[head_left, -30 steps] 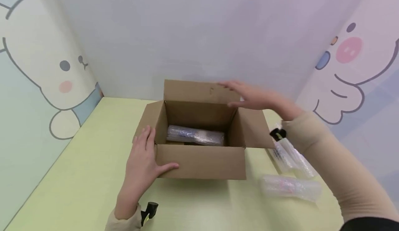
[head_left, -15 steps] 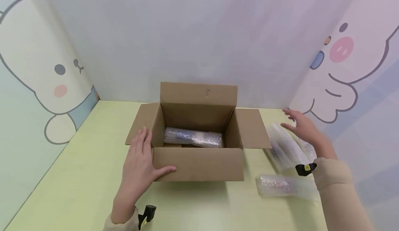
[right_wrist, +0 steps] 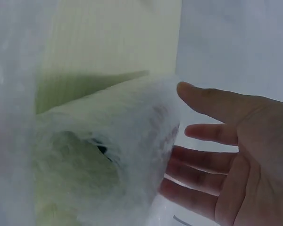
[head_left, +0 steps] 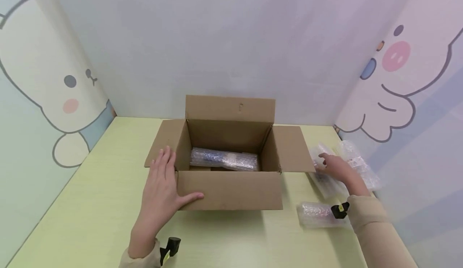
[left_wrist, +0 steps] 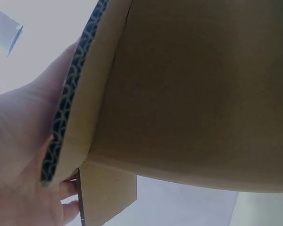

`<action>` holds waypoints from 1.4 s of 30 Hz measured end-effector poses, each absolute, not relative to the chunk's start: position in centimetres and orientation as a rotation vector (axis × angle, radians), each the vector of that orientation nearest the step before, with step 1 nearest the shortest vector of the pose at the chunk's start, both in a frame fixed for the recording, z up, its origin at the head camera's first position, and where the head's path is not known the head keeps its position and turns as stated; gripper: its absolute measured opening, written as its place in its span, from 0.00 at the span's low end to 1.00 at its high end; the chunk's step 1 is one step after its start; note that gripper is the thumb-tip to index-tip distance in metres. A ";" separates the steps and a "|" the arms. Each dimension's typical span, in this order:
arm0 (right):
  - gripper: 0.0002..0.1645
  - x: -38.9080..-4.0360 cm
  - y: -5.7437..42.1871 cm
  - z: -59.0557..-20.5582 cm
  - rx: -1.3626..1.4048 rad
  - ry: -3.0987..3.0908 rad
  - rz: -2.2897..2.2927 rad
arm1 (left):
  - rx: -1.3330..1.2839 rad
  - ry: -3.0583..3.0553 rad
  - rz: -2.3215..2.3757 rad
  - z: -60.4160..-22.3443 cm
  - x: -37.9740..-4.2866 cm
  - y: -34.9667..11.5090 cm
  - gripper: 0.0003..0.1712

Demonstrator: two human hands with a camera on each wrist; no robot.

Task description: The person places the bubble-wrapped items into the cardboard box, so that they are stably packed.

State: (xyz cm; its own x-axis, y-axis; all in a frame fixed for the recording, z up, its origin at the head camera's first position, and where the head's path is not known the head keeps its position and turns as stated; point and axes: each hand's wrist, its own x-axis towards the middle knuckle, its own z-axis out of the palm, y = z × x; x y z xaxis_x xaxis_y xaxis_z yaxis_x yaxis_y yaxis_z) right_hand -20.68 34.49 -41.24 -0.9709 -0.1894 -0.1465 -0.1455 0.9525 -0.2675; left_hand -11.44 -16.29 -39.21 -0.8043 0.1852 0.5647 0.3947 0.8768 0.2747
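Observation:
An open cardboard box (head_left: 231,189) stands with its flaps folded outward, and a bubble-wrapped package (head_left: 224,158) lies inside it. My left hand (head_left: 160,191) rests on the box's near left corner, fingers straight over the left flap and thumb along the front flap. In the left wrist view, a flap's corrugated edge (left_wrist: 68,99) hides part of that hand. To the right of the box, my right hand (head_left: 336,167) is at a bubble-wrapped package (head_left: 327,185). The right wrist view shows its fingers and thumb spread loosely beside the bubble wrap (right_wrist: 146,127).
Another bubble-wrapped package (head_left: 361,169) lies to the far right by the wall. A further wrapped package (head_left: 316,215) lies nearer, partly under the right wrist. The pale yellow table (head_left: 231,240) meets walls printed with cartoon animals.
My right hand has gone from the back flap out to the right, then down to the packages there. The left hand has stayed on the box.

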 end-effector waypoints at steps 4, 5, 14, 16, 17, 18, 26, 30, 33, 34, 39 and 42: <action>0.33 -20.3 34.2 -41.9 -0.308 2.924 -0.281 | -0.419 -2.493 -0.537 -39.4 -11.5 -16.3 0.75; 0.34 -20.2 34.1 -41.9 -0.321 2.926 -0.261 | -0.421 -2.488 -0.543 -39.4 -11.5 -16.3 0.75; 0.45 -20.2 34.2 -41.1 -0.308 2.922 -0.279 | -0.412 -2.493 -0.613 -39.8 -11.5 -16.2 0.75; 0.45 -20.2 34.5 -40.4 -0.308 2.939 -0.327 | -0.411 -2.499 -0.617 -39.8 -11.5 -16.2 0.75; 0.46 -20.2 34.6 -39.9 -0.310 2.947 -0.351 | -0.409 -2.502 -0.617 -39.8 -11.5 -16.2 0.75; 0.46 -20.2 34.7 -39.3 -0.309 2.955 -0.370 | -0.407 -2.503 -0.620 -39.7 -11.5 -16.2 0.75; 0.47 -19.8 34.8 -32.9 -0.327 3.033 -0.360 | -0.404 -2.489 -0.650 -39.7 -11.5 -16.3 0.75; 0.47 -19.4 34.1 -29.6 -0.318 3.078 -0.285 | -0.408 -2.486 -0.646 -39.7 -11.5 -16.3 0.75; 0.47 -19.3 33.0 -27.2 -0.305 3.098 -0.218 | -0.409 -2.488 -0.646 -39.7 -11.5 -16.3 0.75; 0.47 -19.3 32.6 -26.6 -0.311 3.105 -0.193 | -0.408 -2.489 -0.647 -39.7 -11.6 -16.4 0.75; 0.45 -19.4 30.0 -24.0 -0.402 3.188 -0.109 | -0.400 -2.495 -0.654 -39.6 -11.5 -16.4 0.75; 0.44 -19.2 28.1 -22.8 -0.466 3.233 -0.075 | -0.395 -2.508 -0.660 -39.6 -11.4 -16.4 0.75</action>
